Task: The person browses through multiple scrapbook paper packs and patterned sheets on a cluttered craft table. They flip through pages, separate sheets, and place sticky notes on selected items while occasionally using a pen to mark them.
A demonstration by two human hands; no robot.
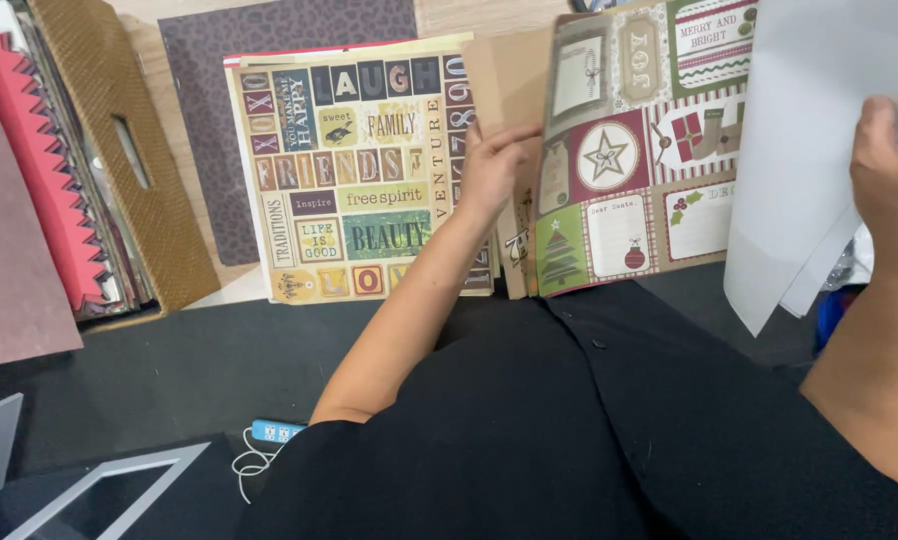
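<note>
My left hand (494, 170) grips the left edge of a patterned craft sheet (639, 150) with holiday tiles: a star, a tree, stockings. The sheet stands tilted up from a stack of papers. My right hand (894, 180) holds several plain white sheets (809, 140) lifted at the right. Flat on the table beside my left hand lies another decorated sheet (354, 165) covered in small word tiles in cream, brown and teal.
A dark spotted paper (209, 60) lies under the word sheet. At the left stands a woven tan box (119, 140) with red zigzag-edged paper (44, 160) and a maroon sheet (9, 260). Grey frames (99, 480) and a blue power strip (274, 431) lie below.
</note>
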